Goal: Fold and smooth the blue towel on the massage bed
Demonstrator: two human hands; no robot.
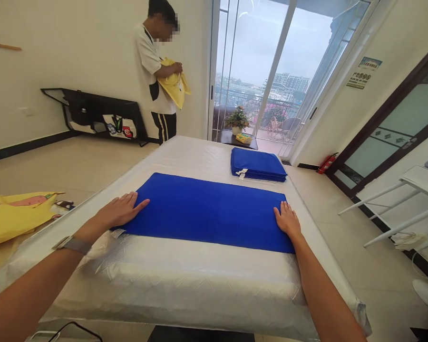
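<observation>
A blue towel (207, 209) lies folded into a long strip across a mattress wrapped in clear plastic (185, 280). My left hand (123, 210) rests flat on the towel's left end, fingers stretched out. On the right end my right hand (287, 219) lies flat, fingers spread. Neither hand holds anything. A stack of folded blue towels (258, 165) sits farther back on the mattress, right of centre, with a white tag hanging at its front.
Another person (160, 71) stands beyond the mattress holding a yellow cloth (174, 85). Yellow fabric (14, 213) lies on the floor at left. A glass balcony door (267, 71), a small table with a plant (238, 121), a red fire extinguisher (327, 163) and white furniture (410, 199) stand at right.
</observation>
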